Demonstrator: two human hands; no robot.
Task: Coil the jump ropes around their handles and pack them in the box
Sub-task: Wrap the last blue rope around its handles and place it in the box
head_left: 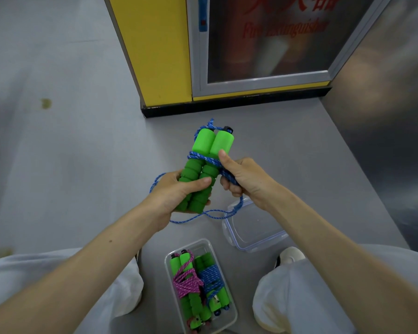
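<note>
two green foam handles are held side by side, upright and tipped a little away. they are smooth, bright cylinders on top and darker ribbed foam below, and one has a black cap on its far end. a blue braided rope flecked with white is wound a few turns round their middle, where smooth meets ribbed.

the left hand grips the ribbed lower half, fingers curled round behind and the thumb laid across the front, pressing the pair together. the right hand is just beside them on the other side. its fingers are curled tight round the rope coming off the wraps, and its thumb stands up against the smooth foam, touching the turns. from under that fist the loose rope drops, loops below both hands and rises behind the left knuckles.

under the right hand a clear plastic lid, rectangular with rounded corners, lies on the smooth grey floor, with a loop of rope over its far edge. nearer the person, below the left wrist and between the knees of white trousers, sits the clear box. it holds two wound sets side by side, a pink bundle and a blue bundle.
</note>
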